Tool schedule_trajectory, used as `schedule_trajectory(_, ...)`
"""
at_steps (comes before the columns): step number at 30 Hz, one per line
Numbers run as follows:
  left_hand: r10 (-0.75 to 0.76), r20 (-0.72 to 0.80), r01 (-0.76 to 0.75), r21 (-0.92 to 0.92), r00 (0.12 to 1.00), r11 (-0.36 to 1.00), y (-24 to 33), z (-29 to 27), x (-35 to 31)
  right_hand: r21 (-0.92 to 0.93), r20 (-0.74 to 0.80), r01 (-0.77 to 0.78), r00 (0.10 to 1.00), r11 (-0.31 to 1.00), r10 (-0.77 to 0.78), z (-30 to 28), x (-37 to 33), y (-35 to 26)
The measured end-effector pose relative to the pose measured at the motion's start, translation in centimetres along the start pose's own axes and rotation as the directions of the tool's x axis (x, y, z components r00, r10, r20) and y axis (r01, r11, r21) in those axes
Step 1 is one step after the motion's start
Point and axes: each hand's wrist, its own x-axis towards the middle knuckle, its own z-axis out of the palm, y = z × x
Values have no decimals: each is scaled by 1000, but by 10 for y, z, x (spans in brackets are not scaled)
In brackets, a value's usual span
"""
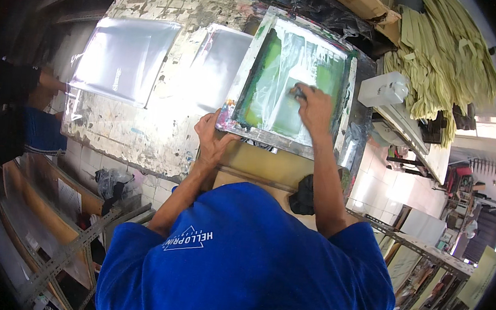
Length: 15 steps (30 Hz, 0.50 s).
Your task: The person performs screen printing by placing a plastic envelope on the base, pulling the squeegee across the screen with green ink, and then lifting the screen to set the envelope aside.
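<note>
A screen printing frame lies tilted on the worktable, its green mesh streaked with white ink. My left hand is closed round the frame's near left corner, thumb along the near edge. Over the right part of the mesh, my right hand is closed on a small dark thing with a brownish end, too small to name. Partly under the frame's left side lies a glossy translucent plastic bag. Another such bag, with small pale print, lies farther left.
The worktable is stained with paint. A co-worker's hand reaches its left edge. A white plastic container stands right of the frame, below hanging yellow-green cloth strips. Metal racks stand at lower left, and a black cloth hangs near my right forearm.
</note>
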Motion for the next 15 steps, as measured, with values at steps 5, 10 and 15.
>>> schedule_trajectory(5,-20,-102,14,-56,995,998,26,-3,10,96,-77,93,993,991,-86,-61,-53,-57)
schedule_trajectory(10,-96,-191,55,-210,977,976,98,-17,63,-17,-307,177,936,984,-174,-112,-31,-72)
schedule_trajectory(15,159,-265,-209,-169,951,963,107,-35,113,-62,-392,202,895,977,-210,-160,37,-57)
